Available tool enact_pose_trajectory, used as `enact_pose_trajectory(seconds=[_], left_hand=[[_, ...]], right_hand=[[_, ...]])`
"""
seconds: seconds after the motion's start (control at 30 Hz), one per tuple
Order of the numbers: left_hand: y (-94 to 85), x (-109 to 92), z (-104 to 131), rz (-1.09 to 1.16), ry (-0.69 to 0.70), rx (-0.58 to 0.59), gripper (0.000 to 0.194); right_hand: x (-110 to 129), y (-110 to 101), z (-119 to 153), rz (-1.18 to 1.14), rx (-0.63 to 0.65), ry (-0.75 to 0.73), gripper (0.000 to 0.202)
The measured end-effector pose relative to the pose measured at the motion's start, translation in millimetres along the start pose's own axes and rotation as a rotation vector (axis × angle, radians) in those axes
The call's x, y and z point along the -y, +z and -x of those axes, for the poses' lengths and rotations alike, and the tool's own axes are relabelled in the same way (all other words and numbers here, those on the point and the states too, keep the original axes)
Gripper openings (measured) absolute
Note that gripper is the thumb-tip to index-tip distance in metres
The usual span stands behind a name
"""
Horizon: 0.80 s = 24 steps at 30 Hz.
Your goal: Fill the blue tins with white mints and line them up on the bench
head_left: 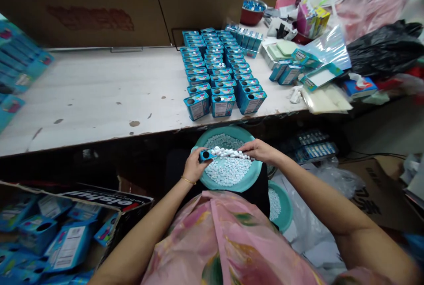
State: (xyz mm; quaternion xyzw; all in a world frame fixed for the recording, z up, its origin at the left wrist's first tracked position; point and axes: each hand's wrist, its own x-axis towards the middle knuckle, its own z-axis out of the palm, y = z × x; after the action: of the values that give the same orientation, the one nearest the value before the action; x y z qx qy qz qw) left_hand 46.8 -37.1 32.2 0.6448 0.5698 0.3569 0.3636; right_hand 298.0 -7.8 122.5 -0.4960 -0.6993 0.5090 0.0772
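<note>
My left hand [194, 165] is closed around a small blue box [206, 155] with a dark round opening, held over the left side of a turquoise basin [250, 178]. Many small white pieces [228, 171] lie in the basin. A raised line of larger-looking white pieces [230, 153] stretches from the box to my right hand. My right hand [255, 149] is at the basin's right side, its fingers bent against these pieces; whether it grips any is too small to tell.
Rows of blue boxes [222, 104] stand on the white table [99, 95]. A carton [132, 207] of blue boxes is at lower left. Another turquoise basin [287, 207] sits low on the right. Bags and papers cover the table's right end.
</note>
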Motion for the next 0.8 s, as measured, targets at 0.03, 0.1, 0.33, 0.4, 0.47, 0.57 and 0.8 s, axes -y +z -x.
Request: enact_pose_trajectory(seconds=[0.03, 0.1, 0.33, 0.4, 0.47, 0.57, 0.8], left_hand=[[4.9, -1, -1, -0.027, 0.009, 0.009, 0.038], [12.2, -2, -1, -0.082, 0.013, 0.022, 0.038], [20.7, 1, 2, -0.23, 0.061, 0.069, 0.037], [22.2, 3, 2, -0.244, 0.068, 0.068, 0.037], [24.0, 4, 3, -0.245, 0.068, 0.068, 0.038], [26.6, 7, 3, -0.248, 0.06, 0.072, 0.039], [29.5, 12, 1, -0.211, 0.049, 0.07, 0.037]], right_hand=[[6, -1, -2, 0.059, 0.009, 0.02, 0.031], [18, -1, -8, 0.232, 0.011, 0.039, 0.03], [56, 0, -22, 0.757, 0.085, 0.016, 0.03], [67, 3, -23, 0.833, 0.107, 0.044, 0.031], [77, 6, -24, 0.898, 0.123, 0.076, 0.032], [88, 11, -22, 0.964, 0.13, 0.111, 0.032], [84, 9, -8, 1.0, 0.089, 0.102, 0.029]])
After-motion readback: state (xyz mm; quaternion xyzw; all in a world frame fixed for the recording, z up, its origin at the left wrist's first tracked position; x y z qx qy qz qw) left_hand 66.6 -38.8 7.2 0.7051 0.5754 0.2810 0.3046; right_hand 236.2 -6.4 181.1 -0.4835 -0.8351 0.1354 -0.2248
